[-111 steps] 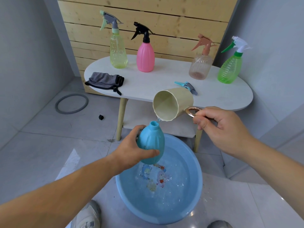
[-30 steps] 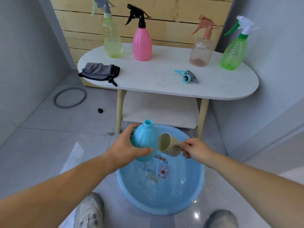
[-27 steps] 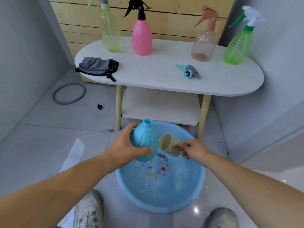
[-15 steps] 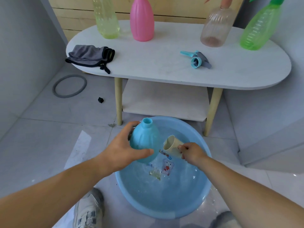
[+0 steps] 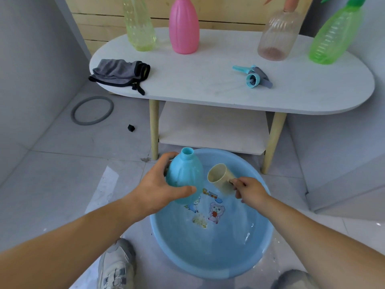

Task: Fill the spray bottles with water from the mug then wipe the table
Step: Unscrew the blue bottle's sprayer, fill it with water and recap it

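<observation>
Mug [image 5: 220, 180] tilted over basin [image 5: 208, 265], handle seemingly pinched by right fingers [image 5: 236, 182]; left fingers [image 5: 164, 162] wrap blue bottle [image 5: 185, 174].

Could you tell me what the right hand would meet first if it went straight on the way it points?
Probably the blue bottle in the left hand: the right hand points toward it, and its mug sits just beside the bottle. Depth is unclear.

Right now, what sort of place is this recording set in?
Probably a bare indoor corner, home or studio: grey tiled floor, a white oval table against a pale wood-plank wall, and a round blue plastic basin of water on the floor.
</observation>
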`<state>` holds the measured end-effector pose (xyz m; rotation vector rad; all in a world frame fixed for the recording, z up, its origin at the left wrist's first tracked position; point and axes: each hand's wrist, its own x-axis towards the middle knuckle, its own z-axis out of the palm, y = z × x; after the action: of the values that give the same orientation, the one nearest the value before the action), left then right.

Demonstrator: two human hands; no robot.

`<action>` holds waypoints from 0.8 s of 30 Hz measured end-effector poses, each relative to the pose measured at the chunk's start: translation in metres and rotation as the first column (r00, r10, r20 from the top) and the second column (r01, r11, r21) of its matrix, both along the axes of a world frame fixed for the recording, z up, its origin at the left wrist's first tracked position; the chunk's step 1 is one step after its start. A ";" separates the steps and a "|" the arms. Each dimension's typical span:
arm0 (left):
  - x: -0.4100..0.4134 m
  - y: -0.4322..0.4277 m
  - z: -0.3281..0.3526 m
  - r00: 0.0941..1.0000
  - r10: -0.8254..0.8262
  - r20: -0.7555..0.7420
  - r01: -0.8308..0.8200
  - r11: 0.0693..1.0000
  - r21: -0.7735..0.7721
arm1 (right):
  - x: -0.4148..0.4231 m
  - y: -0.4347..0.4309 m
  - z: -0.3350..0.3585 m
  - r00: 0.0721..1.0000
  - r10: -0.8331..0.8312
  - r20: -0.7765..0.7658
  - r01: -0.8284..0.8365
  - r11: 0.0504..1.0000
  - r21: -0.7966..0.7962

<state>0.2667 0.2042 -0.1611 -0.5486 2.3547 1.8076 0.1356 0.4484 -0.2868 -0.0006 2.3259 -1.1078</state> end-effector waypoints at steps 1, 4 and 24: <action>0.000 -0.001 0.001 1.000 0.002 -0.003 -0.002 1.000 0.003 | -0.001 0.001 0.011 1.000 -0.003 -0.001 0.003 0.999 -0.034; 0.001 0.000 0.006 1.000 0.002 -0.020 -0.002 1.000 0.021 | -0.008 0.002 0.049 1.000 0.016 -0.019 -0.017 0.994 -0.106; 0.020 0.015 0.047 0.992 -0.052 -0.119 0.060 0.996 0.064 | 0.048 0.011 0.267 0.805 0.133 -0.579 -0.290 0.938 -0.187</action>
<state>0.2863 0.2190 -0.1138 -0.3737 2.3461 1.9363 0.1839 0.4599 -0.0203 -0.7760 2.5521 -1.4367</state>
